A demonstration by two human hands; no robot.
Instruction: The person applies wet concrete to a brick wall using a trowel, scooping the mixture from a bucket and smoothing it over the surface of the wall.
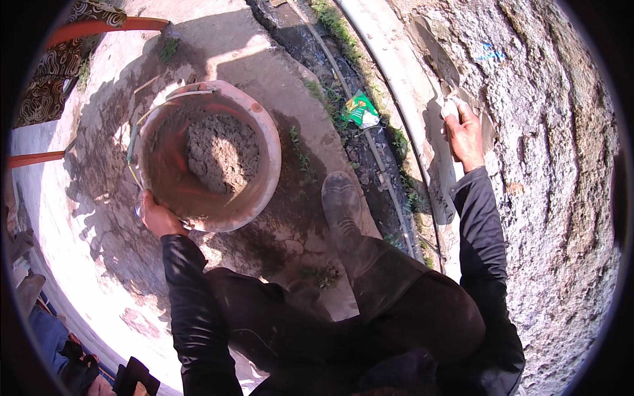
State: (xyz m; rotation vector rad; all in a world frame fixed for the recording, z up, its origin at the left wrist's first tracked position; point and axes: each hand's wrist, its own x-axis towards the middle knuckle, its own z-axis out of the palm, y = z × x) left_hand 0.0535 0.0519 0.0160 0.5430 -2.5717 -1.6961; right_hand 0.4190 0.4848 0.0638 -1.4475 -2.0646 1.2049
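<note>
Rough wall [548, 218] is rising at three o'clock. Bucket [267, 152] is standing at ten, holding grey mix [221, 155]. Trowel [439, 56] is showing at one. Right hand [465, 136] is gripping trowel at two. Left hand [160, 218] is clasping bucket's rim at nine.

Your colours: grey mortar [223, 153], reddish bucket [168, 148]
Your sleeves [191, 284] are black; the packet [361, 110], green; the cloth [41, 102], cream-swirled brown.
</note>
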